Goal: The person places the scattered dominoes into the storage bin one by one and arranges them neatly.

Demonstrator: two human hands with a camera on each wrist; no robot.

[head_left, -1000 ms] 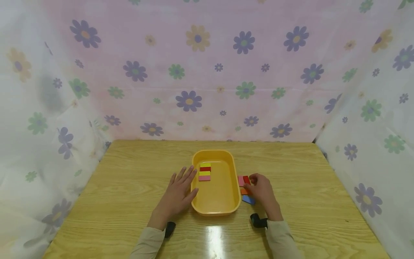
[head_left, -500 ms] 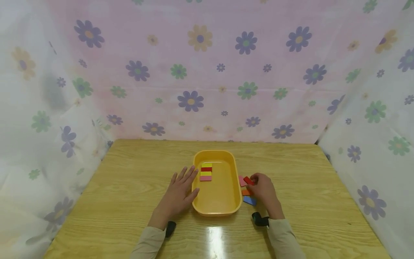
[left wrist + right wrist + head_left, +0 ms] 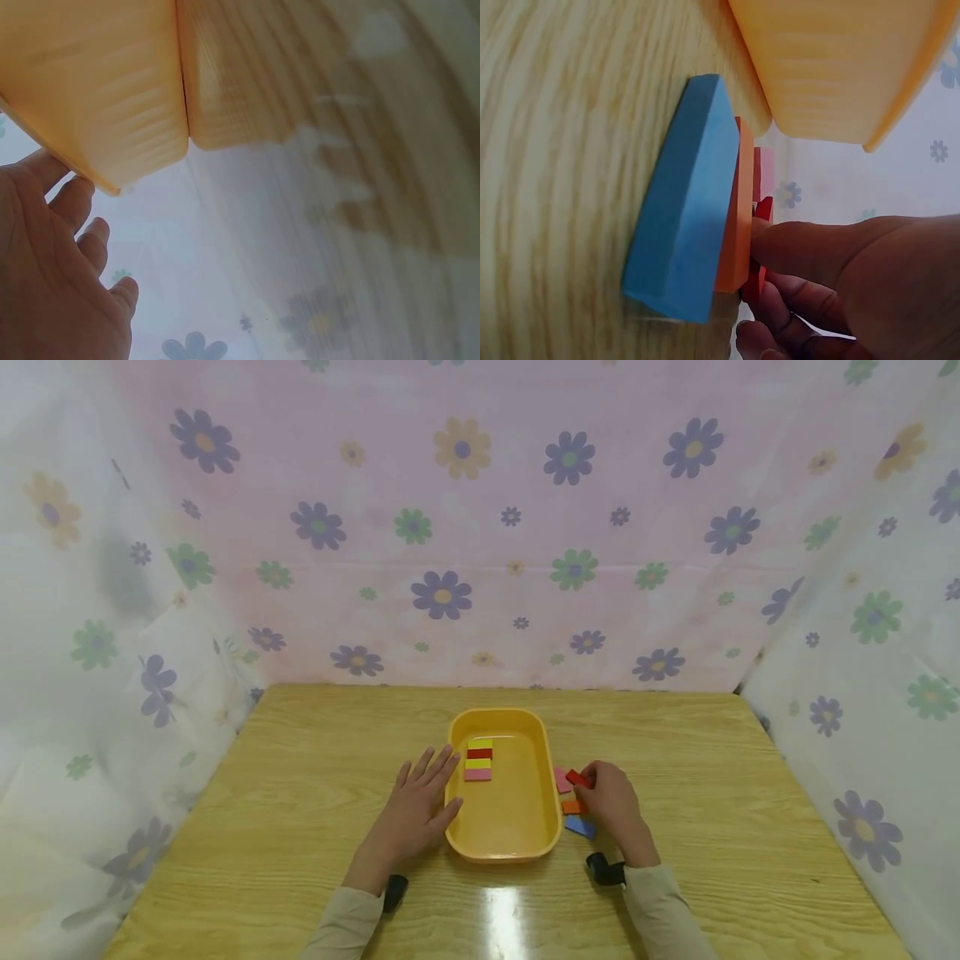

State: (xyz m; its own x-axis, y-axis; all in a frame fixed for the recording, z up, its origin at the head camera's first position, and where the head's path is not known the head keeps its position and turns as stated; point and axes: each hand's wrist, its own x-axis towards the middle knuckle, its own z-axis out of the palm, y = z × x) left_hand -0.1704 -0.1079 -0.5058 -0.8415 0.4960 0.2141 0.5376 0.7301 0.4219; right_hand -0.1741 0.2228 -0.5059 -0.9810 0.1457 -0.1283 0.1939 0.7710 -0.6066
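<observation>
My right hand [image 3: 613, 802] pinches a red block [image 3: 577, 778] between thumb and fingers, just right of the yellow tray [image 3: 504, 852]. Partly behind the red block is a pink block [image 3: 562, 780]. Nearer to me lie an orange block [image 3: 573, 807] and a blue block [image 3: 580, 826]; the right wrist view shows the blue block [image 3: 682, 202] closest to the camera. My left hand [image 3: 412, 810] rests at the tray's left rim with its fingers straight and spread. In the left wrist view, the fingertips of the left hand [image 3: 60, 262] touch the rim from outside.
Inside the tray, toward its far left, lie a yellow block [image 3: 480, 744] beside a red one [image 3: 480, 754], and another yellow block [image 3: 477, 764] beside a pink one [image 3: 477, 774]. The wooden table [image 3: 330, 727] is bordered by flowered cloth [image 3: 480, 635] behind and at both sides.
The red block, flat beside the pink one a second ago, has been gripped by the right hand and turned aslant. The left hand has kept its place at the tray.
</observation>
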